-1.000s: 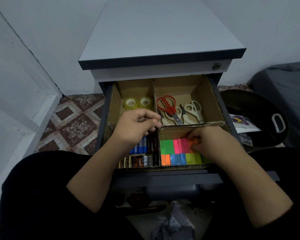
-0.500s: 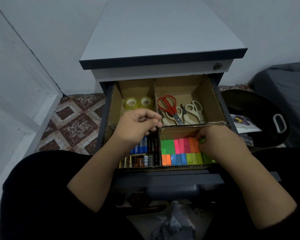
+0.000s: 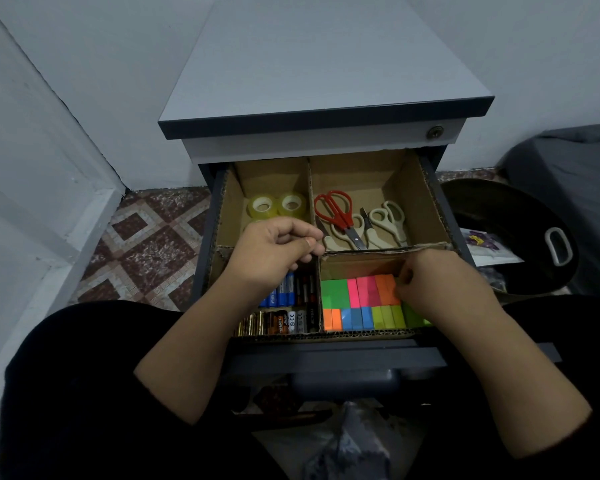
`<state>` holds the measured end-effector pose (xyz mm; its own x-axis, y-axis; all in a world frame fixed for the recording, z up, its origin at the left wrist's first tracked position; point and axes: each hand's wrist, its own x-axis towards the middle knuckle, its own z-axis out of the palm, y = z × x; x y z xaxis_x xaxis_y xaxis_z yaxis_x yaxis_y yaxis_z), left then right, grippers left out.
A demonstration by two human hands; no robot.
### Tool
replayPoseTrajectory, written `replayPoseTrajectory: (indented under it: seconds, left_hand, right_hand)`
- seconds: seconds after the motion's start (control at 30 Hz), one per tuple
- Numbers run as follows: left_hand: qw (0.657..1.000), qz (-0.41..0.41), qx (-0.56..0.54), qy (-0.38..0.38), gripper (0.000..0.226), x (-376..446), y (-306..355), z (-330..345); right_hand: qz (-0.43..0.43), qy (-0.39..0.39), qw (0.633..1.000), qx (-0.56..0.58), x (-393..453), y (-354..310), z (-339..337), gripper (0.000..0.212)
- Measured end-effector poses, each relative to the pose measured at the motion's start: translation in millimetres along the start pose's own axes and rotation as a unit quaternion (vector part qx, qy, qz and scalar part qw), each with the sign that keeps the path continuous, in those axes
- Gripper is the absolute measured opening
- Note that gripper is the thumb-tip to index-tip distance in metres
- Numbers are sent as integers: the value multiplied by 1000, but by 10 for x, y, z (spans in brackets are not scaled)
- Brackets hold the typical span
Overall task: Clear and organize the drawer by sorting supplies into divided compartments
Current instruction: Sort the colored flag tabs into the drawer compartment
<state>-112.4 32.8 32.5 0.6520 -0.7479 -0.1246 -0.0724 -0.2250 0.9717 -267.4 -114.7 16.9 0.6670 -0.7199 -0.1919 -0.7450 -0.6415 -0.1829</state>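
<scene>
The open drawer (image 3: 440,216) holds a cardboard divider (image 3: 378,251) that makes four compartments. Two tape rolls (image 3: 278,206) lie far left. Red and white scissors (image 3: 357,220) lie far right. Batteries (image 3: 284,322) fill the near-left compartment. Bright sticky-note pads (image 3: 357,303) stand in rows in the near-right one. My left hand (image 3: 274,254) hovers over the divider crossing, its curled fingertips gripping the cardboard there. My right hand (image 3: 440,285) reaches into the near-right compartment and pinches the pads at the right end of the orange ones; pads beneath it are hidden.
The grey cabinet top (image 3: 319,64) is above the drawer, with a keyhole (image 3: 434,132) at its right. A dark tub (image 3: 520,237) with a white handle stands on the floor to the right. Patterned tiles (image 3: 146,244) show on the left; my dark-clothed legs frame the drawer front.
My right hand has slid to the right along the far row of sticky notes, uncovering the orange pads. My left hand has stayed at the divider crossing.
</scene>
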Motion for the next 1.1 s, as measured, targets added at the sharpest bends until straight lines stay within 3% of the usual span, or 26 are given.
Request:
replayPoseTrajectory:
  seconds: [0.33, 0.6, 0.73, 0.9, 1.1]
  left_hand:
    - [1000, -1, 1, 0, 19, 1, -3, 3]
    - [1000, -2, 4, 1, 18, -9, 4, -5]
    - [1000, -3, 3, 0, 18, 2, -2, 2]
    - [1000, -1, 3, 1, 18, 10, -13, -6]
    - [1000, 0, 3, 0, 19, 2, -9, -7]
  right_hand:
    - [13, -22, 1000, -11, 24, -33, 22, 31]
    - [16, -20, 1000, -3, 11, -40, -11, 29]
    - [-25, -13, 1000, 7, -22, -39, -99, 13]
    - [-61, -60, 996, 32, -23, -53, -97, 30]
    - [-58, -67, 996, 18, -7, -48, -62, 33]
